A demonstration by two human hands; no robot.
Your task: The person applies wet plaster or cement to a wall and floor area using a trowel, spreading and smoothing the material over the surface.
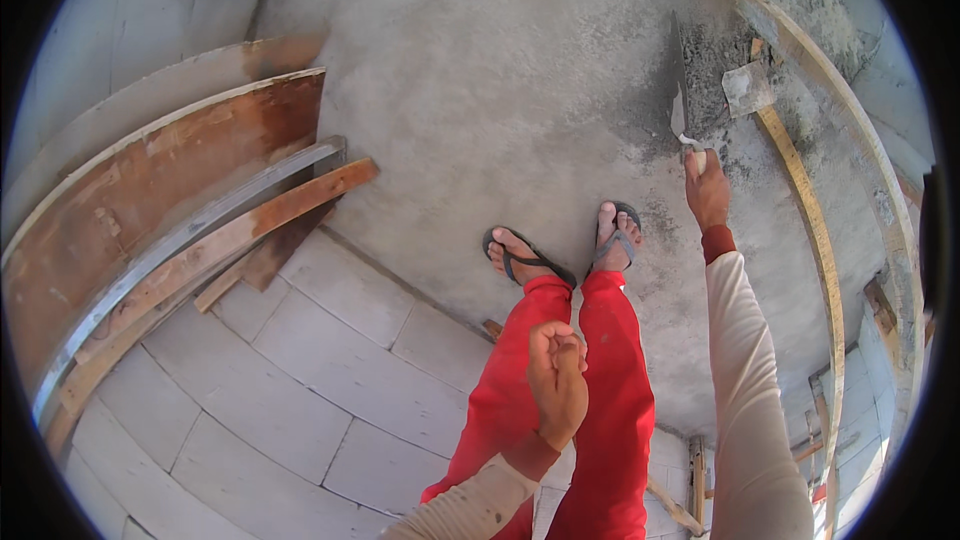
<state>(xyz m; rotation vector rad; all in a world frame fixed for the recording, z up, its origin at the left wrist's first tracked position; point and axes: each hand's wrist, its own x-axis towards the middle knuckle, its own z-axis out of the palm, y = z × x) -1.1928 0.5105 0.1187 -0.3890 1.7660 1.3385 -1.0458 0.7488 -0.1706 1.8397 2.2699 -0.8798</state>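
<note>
My right hand (707, 187) grips the handle of a trowel (676, 85) on the grey concrete floor (450, 60). The trowel's thin metal blade points away from me, beside a dark, gritty patch (705, 70) of material. To its right lies a yellowish timber batten (796, 170) with a small pale, square piece (748, 88) at its far end. My left hand (558, 380) hangs in front of my red trousers (615, 400), its fingers curled closed; whether anything is inside them I cannot make out. My feet (515, 253) in dark flip-flops stand on the concrete.
At the left, a stained board (160, 170), a metal bar (200, 223) and timber planks (310, 198) lie along a white block wall (280, 380). A long timber (850, 120) runs down the right side. More block walling (140, 10) rises at the upper left.
</note>
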